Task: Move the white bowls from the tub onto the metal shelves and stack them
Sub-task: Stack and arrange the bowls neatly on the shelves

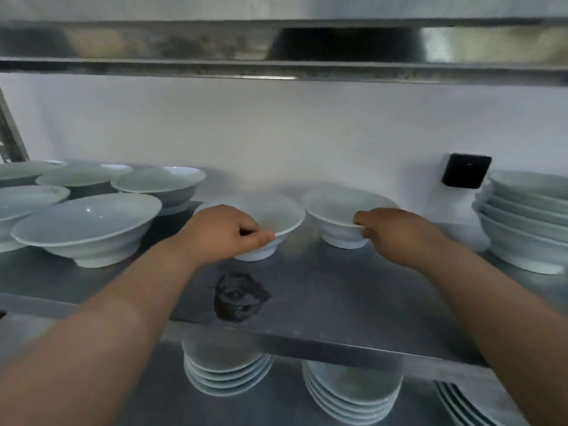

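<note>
While on steel shelf (338,287) — flared bowls (276,216)

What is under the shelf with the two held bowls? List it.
On the lower shelf stand a left bowl stack and a right bowl stack, with what look like plates at the right edge. The upper shelf covers the stacks' tops and anything behind them.

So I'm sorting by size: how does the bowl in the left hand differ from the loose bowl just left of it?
The loose bowl is clearly wider; the held bowl is smaller. The left hand pinches the held bowl's rim; no hand touches the loose bowl. Both are white, footed and upright.
</note>
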